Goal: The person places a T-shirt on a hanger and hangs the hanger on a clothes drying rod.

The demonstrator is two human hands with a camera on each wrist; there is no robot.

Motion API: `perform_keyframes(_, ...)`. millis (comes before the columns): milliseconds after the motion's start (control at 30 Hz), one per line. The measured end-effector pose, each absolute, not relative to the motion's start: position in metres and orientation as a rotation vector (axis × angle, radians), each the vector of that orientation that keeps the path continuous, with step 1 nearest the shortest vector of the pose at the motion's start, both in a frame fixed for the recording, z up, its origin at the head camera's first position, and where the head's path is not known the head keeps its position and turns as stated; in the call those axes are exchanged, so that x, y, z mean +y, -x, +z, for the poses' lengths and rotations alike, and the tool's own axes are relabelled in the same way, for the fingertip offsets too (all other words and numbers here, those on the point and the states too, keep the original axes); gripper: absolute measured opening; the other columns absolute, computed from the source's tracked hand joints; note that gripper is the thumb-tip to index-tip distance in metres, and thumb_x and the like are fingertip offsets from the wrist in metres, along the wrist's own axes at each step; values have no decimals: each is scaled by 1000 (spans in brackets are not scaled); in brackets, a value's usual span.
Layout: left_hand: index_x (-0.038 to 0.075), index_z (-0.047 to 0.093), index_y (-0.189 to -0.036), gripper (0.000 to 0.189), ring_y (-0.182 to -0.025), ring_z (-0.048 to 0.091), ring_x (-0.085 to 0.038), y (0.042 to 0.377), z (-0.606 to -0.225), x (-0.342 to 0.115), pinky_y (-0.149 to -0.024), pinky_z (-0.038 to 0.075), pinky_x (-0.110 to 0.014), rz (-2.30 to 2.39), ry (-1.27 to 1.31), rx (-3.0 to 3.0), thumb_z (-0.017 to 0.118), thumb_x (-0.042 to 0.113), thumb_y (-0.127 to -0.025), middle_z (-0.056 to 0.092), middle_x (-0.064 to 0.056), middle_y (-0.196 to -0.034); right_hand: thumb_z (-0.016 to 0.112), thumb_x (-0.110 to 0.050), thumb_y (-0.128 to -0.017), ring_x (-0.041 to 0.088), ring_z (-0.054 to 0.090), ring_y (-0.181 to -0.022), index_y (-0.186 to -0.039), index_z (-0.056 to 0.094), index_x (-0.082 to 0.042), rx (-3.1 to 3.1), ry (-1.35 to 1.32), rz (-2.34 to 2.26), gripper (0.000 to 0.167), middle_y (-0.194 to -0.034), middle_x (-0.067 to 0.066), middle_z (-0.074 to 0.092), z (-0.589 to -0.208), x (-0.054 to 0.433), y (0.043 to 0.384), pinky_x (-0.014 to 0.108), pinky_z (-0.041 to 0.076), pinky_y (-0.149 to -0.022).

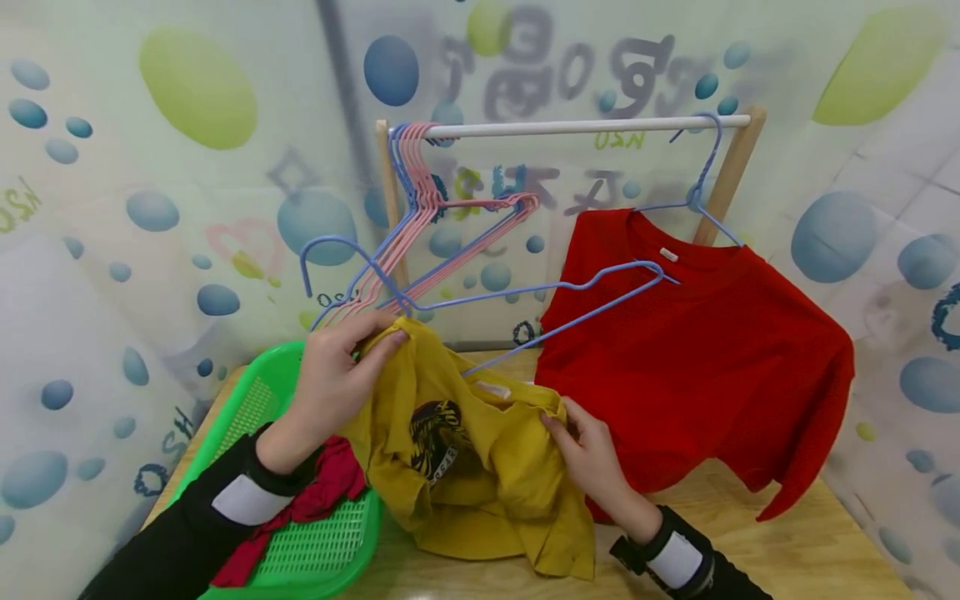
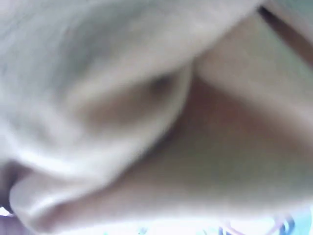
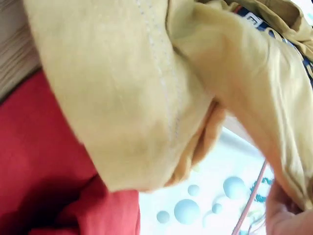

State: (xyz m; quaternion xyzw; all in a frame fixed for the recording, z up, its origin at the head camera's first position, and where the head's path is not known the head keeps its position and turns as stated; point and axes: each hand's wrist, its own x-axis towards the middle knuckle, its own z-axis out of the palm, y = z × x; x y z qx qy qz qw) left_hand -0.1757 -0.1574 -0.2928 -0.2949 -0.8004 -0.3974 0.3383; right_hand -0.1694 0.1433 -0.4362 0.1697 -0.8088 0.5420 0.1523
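A yellow shirt (image 1: 480,517) with a dark printed picture hangs between both hands in the head view. My left hand (image 1: 333,379) pinches its shoulder near the neckline, beside the neck of a blue hanger (image 1: 517,291). The hanger's near-left end is hidden by shirt and hand; its other end sticks out above the collar, in front of a red shirt. At the opposite side of the neckline, my right hand (image 1: 592,458) pinches the yellow fabric between thumb and fingers. Blurred cloth (image 2: 122,122) fills most of the left wrist view. Yellow fabric (image 3: 112,98) covers much of the right wrist view.
The red shirt (image 1: 690,358) hangs on another blue hanger (image 1: 695,197) at the right end of a white rail (image 1: 585,127). Several pink and blue hangers (image 1: 420,183) crowd the rail's left end. A green basket (image 1: 352,542) holds dark red cloth (image 1: 333,479) on the wooden table (image 1: 720,533).
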Motion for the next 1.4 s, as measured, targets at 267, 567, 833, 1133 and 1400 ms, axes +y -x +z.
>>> perform_keyframes(267, 4, 71, -92, 8, -61, 42, -4, 175, -294, -168, -58, 36, -18, -1040, 718, -2103, 67, -3, -93, 60, -3, -73, 56, 4, -100, 4, 59, -60, -105, 67, -2, -2130, -529, 1560, 13, -77, -7, 66, -416, 162, 168, 22, 50, -54)
perform_keyframes(567, 3, 67, -88, 8, -60, 39, -5, 175, -294, -174, -57, 34, -18, -988, 708, -2104, 67, -5, -93, 52, -2, -70, 59, 10, -95, 3, 62, -61, -97, 73, -1, -2058, -588, 1463, 17, -86, -17, 71, -375, 189, 160, 17, 50, -57)
perform_keyframes(833, 4, 68, -89, 12, -58, 38, -3, 175, -305, -178, -56, 32, -16, -871, 768, -2086, 71, -8, -88, 54, -1, -68, 60, 14, -92, 0, 63, -62, -94, 77, 0, -1969, -510, 1509, 22, -87, -17, 75, -363, 210, 153, 13, 49, -58)
perform_keyframes(1133, 5, 60, -83, 19, -59, 42, -5, 176, -313, -178, -55, 34, -17, -734, 866, -2078, 72, -9, -86, 53, -2, -71, 60, 17, -90, -2, 63, -64, -92, 78, -1, -1914, -472, 1531, 26, -86, -15, 76, -367, 221, 148, 11, 48, -60)
perform_keyframes(1400, 7, 53, -80, 27, -59, 36, -4, 177, -323, -175, -55, 30, -16, -703, 936, -2043, 73, -10, -82, 42, 1, -68, 59, 20, -88, -3, 63, -65, -89, 77, 0, -1815, -488, 1514, 27, -87, -16, 76, -362, 224, 145, 10, 48, -59)
